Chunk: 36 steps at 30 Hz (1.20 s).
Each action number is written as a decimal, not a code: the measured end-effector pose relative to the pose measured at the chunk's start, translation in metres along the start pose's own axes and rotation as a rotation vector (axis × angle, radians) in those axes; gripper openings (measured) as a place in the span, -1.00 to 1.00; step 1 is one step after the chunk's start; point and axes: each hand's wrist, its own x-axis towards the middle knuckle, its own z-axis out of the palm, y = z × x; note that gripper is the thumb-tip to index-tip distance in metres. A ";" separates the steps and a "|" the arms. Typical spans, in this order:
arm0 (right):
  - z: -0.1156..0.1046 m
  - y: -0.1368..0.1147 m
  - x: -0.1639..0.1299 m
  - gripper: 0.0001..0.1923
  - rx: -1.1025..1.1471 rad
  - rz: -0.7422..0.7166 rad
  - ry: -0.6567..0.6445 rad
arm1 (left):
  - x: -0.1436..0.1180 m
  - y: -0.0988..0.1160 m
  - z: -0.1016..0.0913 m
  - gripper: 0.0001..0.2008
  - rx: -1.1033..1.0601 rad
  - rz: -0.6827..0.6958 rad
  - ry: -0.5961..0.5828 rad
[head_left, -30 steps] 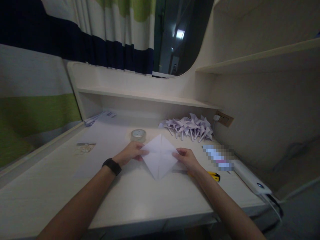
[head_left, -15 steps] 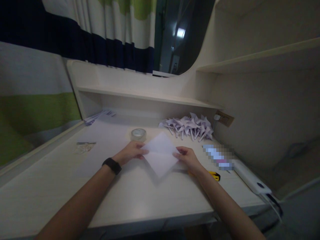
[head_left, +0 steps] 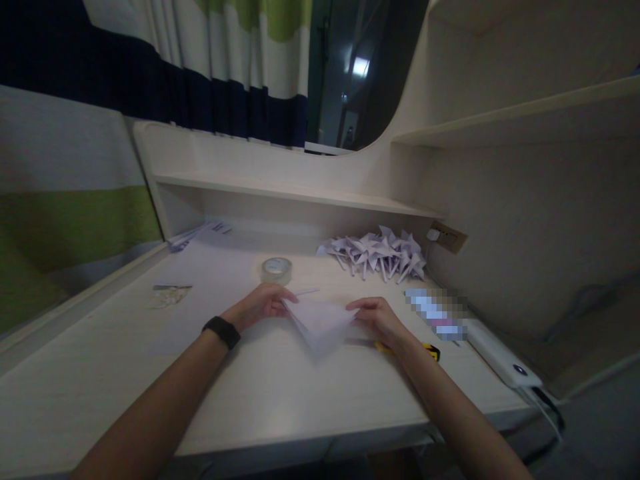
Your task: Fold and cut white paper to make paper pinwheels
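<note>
A white sheet of paper (head_left: 320,323) is bent over into a triangle, its point towards me and its long edge away from me. My left hand (head_left: 264,308) pinches the left corner, and my right hand (head_left: 377,316) pinches the right one. Both hands hold the paper just above the desk. Behind my left hand stands a roll of clear tape (head_left: 276,269). A thin white stick (head_left: 307,291) shows just beyond the paper. Partly covered by my right wrist lies a yellow and black cutter (head_left: 431,351).
Several white paper pinwheels (head_left: 377,253) are heaped at the back right. Large paper sheets (head_left: 210,267) and a small bag (head_left: 171,297) lie on the left. A white power strip (head_left: 500,357) with cables runs along the right, near a blurred-out item (head_left: 435,313). Shelves border the desk.
The paper was an open diamond half a second ago. Its far corner has come over towards me, making a triangle, and the thin stick behind it is now visible. Both hands stay at the side corners.
</note>
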 end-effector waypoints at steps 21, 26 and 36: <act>0.045 -0.030 0.011 -0.77 -0.700 -0.016 -0.336 | -0.004 0.016 0.012 -0.67 0.669 0.188 0.020; 0.057 -0.023 0.013 -0.82 -0.733 -0.041 -0.369 | -0.008 0.017 0.030 -0.73 0.846 0.271 -0.130; 0.056 -0.019 0.012 -0.85 -0.651 0.020 -0.403 | -0.002 0.008 0.028 -0.71 0.713 0.119 -0.309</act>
